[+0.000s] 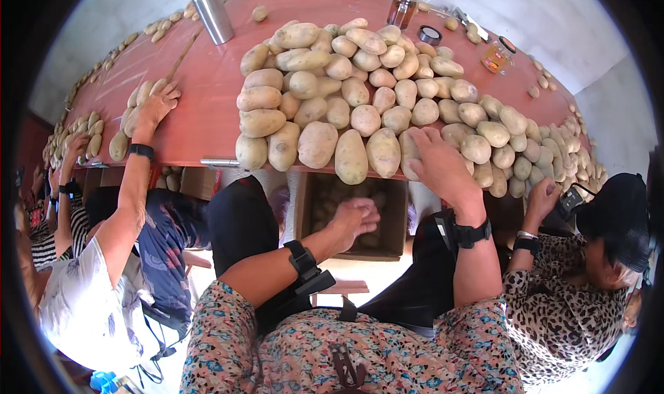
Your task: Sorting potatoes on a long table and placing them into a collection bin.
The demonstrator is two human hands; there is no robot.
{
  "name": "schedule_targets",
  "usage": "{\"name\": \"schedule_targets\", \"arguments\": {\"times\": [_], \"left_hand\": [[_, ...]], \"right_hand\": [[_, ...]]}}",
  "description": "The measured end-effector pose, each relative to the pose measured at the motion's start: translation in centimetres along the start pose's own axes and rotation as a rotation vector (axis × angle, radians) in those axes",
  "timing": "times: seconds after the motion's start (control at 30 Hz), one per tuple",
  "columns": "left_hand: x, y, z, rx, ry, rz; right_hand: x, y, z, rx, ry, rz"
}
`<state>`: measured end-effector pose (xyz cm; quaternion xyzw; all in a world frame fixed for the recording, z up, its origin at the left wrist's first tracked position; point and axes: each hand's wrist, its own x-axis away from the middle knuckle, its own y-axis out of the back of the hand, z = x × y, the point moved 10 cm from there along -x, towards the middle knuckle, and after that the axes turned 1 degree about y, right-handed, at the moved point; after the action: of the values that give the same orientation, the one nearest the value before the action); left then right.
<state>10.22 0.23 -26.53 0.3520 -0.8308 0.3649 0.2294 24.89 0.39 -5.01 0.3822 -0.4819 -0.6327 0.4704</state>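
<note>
My right hand (441, 166) has its fingers around a potato (407, 154) at the front edge of a large potato pile (365, 119). The palm hides part of that potato. My left hand (354, 220) hangs over a cardboard box (384, 246) below the table edge, fingers loosely spread and slightly blurred. Nothing shows in this hand. Inside the box lie potatoes in shadow. The pile's front row includes upright potatoes side by side, one (351, 157) jutting over the edge.
The red table (202, 129) bears a steel bottle (211, 13), a glass jar (403, 8), a lid (430, 34), a knife (471, 25) and a lidded jar (499, 55). At left, a co-worker's hand (158, 103) touches potatoes. Another person's hand (543, 196) is raised at right.
</note>
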Motion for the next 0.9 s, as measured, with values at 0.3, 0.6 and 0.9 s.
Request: {"name": "schedule_targets", "arguments": {"times": [0.3, 0.6, 0.9], "left_hand": [[3.5, -4.6, 4.5, -0.391, 0.339, 0.402], [2.8, -3.8, 3.1, -0.392, 0.298, 0.297], [3.0, -4.0, 1.9, -0.350, 0.267, 0.307]], "right_hand": [[-0.5, -1.8, 0.2, 0.048, -0.079, 0.108], [-0.8, -1.9, 0.6, 0.131, -0.056, 0.056], [-1.6, 0.5, -4.5, -0.101, -0.150, -0.021]]}}
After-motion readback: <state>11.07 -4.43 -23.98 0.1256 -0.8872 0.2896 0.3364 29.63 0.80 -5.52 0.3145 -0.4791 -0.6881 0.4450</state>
